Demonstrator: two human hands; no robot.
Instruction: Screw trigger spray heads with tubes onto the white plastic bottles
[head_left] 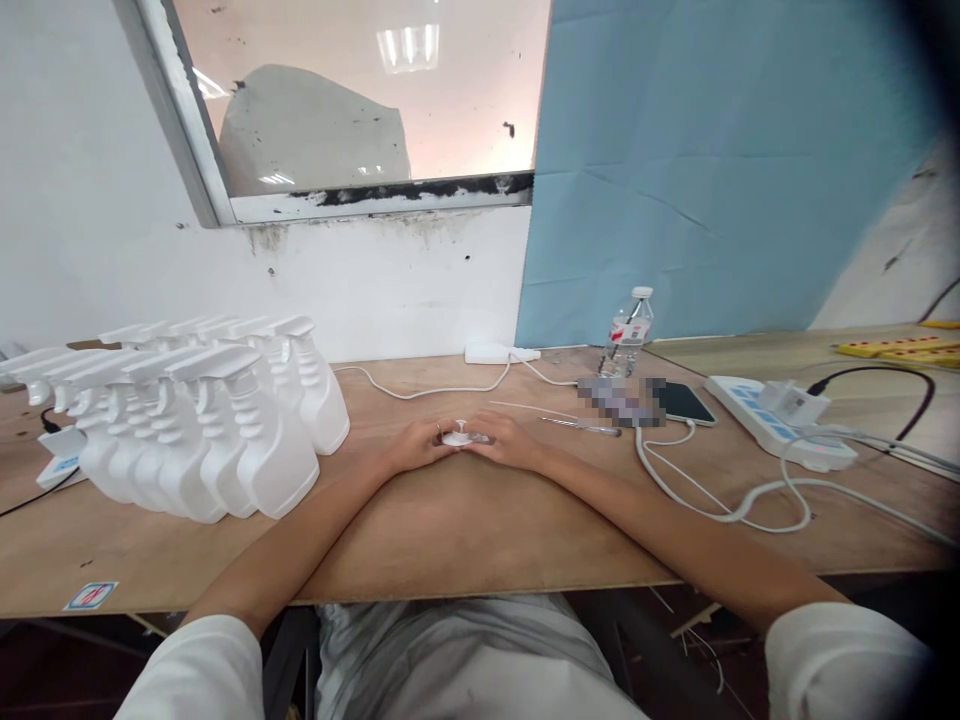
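Note:
At the middle of the wooden table, my left hand (420,444) and my right hand (504,440) meet around a small white piece (459,436), perhaps plastic, with shiny clear-looking parts at its sides. Fingers of both hands are closed on it from either side. The exact kind of this piece is too small to make out. White spray bottles (279,460) with trigger heads stand upright in close rows left of my left hand. A thin pen-like stick (581,426) lies on the table to the right of my right hand.
A water bottle (627,335) stands at the back right beside a phone (684,403) with a cable attached. Farther right is a power strip (780,425) with plugs and looping white cables (739,515). A white adapter (487,353) sits by the wall. The table (480,545) has its front edge near me.

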